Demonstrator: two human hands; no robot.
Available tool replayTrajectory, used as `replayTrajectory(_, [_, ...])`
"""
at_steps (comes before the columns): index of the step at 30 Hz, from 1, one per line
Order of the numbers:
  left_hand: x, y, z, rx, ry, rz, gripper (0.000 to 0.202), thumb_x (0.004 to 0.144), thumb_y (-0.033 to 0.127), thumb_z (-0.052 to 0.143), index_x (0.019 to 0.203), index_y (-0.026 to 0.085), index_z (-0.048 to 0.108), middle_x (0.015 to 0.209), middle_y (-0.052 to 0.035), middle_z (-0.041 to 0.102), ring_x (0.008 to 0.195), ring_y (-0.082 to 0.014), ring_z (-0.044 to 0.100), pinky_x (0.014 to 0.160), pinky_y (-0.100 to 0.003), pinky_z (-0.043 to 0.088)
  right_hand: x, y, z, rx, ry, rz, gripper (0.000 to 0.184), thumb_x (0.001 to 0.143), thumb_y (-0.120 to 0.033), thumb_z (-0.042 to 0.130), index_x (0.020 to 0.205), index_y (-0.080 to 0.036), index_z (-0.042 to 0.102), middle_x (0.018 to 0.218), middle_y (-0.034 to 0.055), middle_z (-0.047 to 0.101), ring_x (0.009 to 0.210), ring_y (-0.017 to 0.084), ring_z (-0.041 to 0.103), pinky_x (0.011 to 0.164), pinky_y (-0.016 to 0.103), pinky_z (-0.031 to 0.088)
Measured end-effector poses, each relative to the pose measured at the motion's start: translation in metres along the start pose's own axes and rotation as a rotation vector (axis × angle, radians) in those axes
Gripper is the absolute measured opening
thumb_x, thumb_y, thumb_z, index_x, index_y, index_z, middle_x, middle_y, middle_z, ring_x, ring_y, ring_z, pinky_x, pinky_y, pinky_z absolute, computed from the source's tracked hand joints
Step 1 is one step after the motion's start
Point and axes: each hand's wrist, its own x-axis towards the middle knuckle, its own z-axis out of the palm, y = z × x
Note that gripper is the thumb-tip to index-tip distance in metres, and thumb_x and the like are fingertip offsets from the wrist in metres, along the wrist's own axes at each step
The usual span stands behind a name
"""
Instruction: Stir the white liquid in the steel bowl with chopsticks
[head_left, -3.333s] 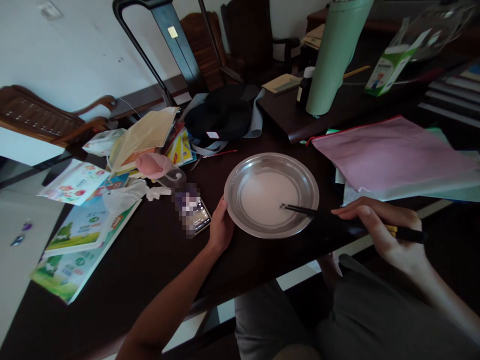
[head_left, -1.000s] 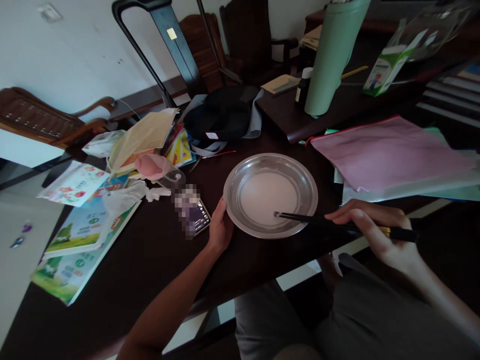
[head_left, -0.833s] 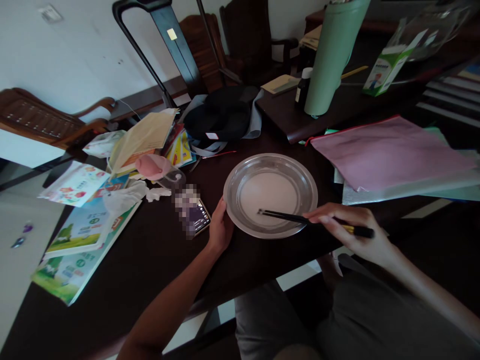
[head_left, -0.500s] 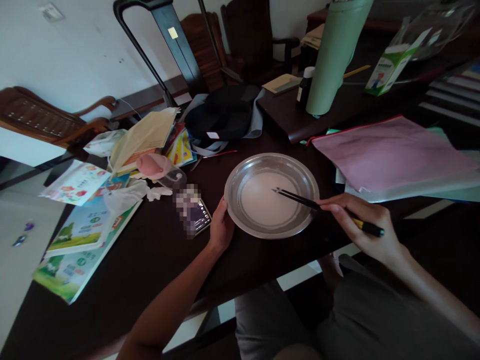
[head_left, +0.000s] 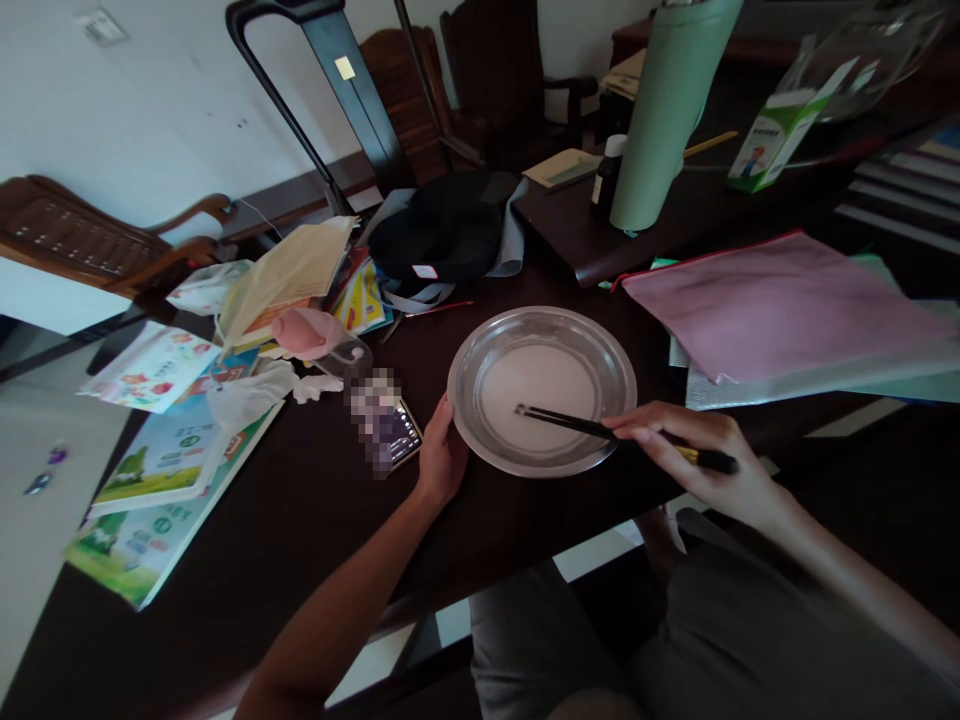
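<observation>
A round metal dish [head_left: 480, 340] with pale white liquid in it sits on the dark wooden table [head_left: 315, 520]. My left hand [head_left: 441, 455] rests against the dish's left rim, fingers curled on its edge. My right hand [head_left: 697, 455] is closed on a pair of dark chopsticks [head_left: 562, 422], whose tips dip into the liquid left of the dish's centre.
A phone [head_left: 386, 425] lies just left of my left hand. Books [head_left: 161, 480], papers, a pink object [head_left: 304, 328] and a black cap [head_left: 442, 228] crowd the left and back. A pink folder [head_left: 780, 300] lies right; a green flask [head_left: 660, 110] stands behind.
The chopstick tips have swept round inside the dish, from the right side to the lower left, back up to the right, and now left of centre. My left hand has stayed on the rim.
</observation>
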Motion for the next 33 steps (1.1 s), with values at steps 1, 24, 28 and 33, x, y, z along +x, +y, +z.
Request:
replayTrajectory(1, [0.0,0.0,0.0,0.003,0.0,0.001,0.037,0.086,0.048,0.075,0.113,0.023,0.077,0.124,-0.0057,0.079,0.137,-0.0325,0.062,0.119,-0.047,0.047,0.001,0.003,0.003,-0.007,-0.003,0.004,0.015,0.102,-0.024,0.062,0.104,-0.026,0.077,0.107,0.0043,0.084,0.095,0.02,0.081,0.078,0.028,0.066])
replayTrajectory(24, [-0.001,0.002,0.001,0.021,-0.005,-0.003,0.038,0.087,0.048,0.073,0.115,0.023,0.077,0.127,-0.006,0.078,0.136,-0.0327,0.063,0.117,-0.047,0.048,0.002,0.008,0.008,-0.038,-0.024,0.007,0.014,0.102,-0.026,0.062,0.106,-0.026,0.076,0.113,0.0057,0.083,0.101,0.021,0.081,0.084,0.031,0.067])
replayTrajectory(28, [-0.001,0.002,0.002,0.01,-0.011,-0.01,0.036,0.088,0.047,0.073,0.115,0.023,0.077,0.127,-0.0059,0.078,0.137,-0.0329,0.062,0.117,-0.048,0.048,-0.002,0.005,-0.003,-0.128,0.087,-0.012,0.015,0.101,-0.022,0.061,0.104,-0.026,0.075,0.105,0.0058,0.083,0.093,0.022,0.081,0.077,0.033,0.066])
replayTrajectory(33, [-0.002,0.002,0.002,0.016,-0.004,-0.02,0.036,0.089,0.048,0.071,0.115,0.023,0.076,0.127,-0.0064,0.078,0.138,-0.0333,0.061,0.117,-0.049,0.048,-0.014,-0.008,-0.022,-0.133,0.188,0.096,0.025,0.105,-0.026,0.055,0.092,-0.03,0.076,0.09,0.0035,0.081,0.081,0.022,0.079,0.068,0.036,0.063])
